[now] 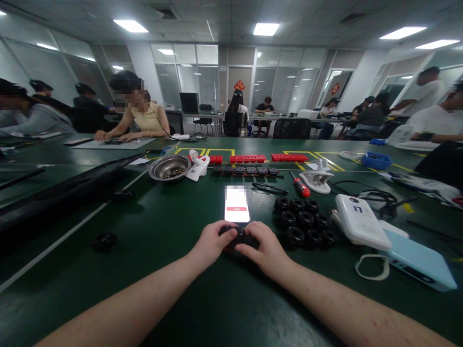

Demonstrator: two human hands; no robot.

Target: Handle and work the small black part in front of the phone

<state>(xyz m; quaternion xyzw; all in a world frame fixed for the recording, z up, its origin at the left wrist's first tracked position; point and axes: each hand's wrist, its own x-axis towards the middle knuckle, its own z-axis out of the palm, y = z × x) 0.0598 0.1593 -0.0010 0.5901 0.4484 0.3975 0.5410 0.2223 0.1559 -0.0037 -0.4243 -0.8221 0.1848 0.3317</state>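
Phone point(237, 214) is serving as landmark, screen lit. Black part point(237, 234) is sitting in the hands at the phone's near edge, partly covering it. Left hand point(213, 241) is gripping it, thumb lying across the top; right hand point(265, 246) is pinching its right side between thumb and fingers. How hard either is pressing, can't tell.

Progress: one piece is being handled, looks mid-step. Nine black ring parts point(306, 218) are standing in three rows of three right of the phone. One lone black part point(104, 241) is lying well left of the phone. Whether the nine are finished or waiting, can't tell; same for the lone one. The neat rows are suggesting a sorted batch, but that's only a judgement. The held piece isn't joining either spot yet.

Other stuff: screwdriver point(302, 187) is lying right of the phone and beyond it, untouched. Glasses point(269, 188) are resting just right of the phone's far end. Black strip point(246, 171) is lying beyond the phone, red trays point(248, 158) farther beyond. Metal bowl point(170, 168) is sitting left of and beyond the phone, holding small brass-coloured bits.
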